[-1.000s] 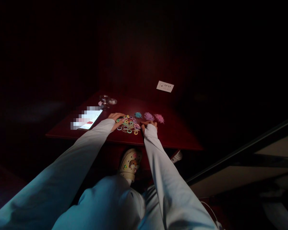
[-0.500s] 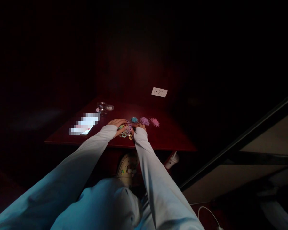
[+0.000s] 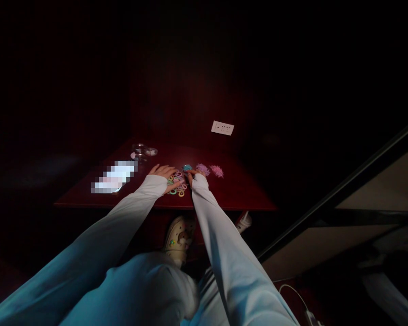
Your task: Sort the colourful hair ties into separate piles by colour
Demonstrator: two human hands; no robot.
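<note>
A loose pile of small pastel loops point(image 3: 181, 186), which look like hair ties, lies near the front edge of the dark red table. My left hand point(image 3: 163, 174) rests at the pile's left side, its fingers spread and its thumb reaching over the loops. To the pile's right is my right hand point(image 3: 194, 175), with fingers and thumb apart, close to a small teal heap point(image 3: 187, 167); no held thing shows in it. A purple heap point(image 3: 203, 169) lies just behind that hand, partly covered by it. Farther right sits a pink heap point(image 3: 217, 171).
A phone with a lit, blurred-out screen point(image 3: 117, 175) lies at the table's left. Clear round containers point(image 3: 141, 152) stand behind it. A wall socket point(image 3: 222, 128) is above the table point(image 3: 238, 194). Below its front edge are a clog point(image 3: 177, 237) and a white cup point(image 3: 245, 222).
My right hand has shifted forward from the pile's edge towards the teal heap, and its fingers have straightened. My left hand has spread wider over the loops. The view has shifted slightly.
</note>
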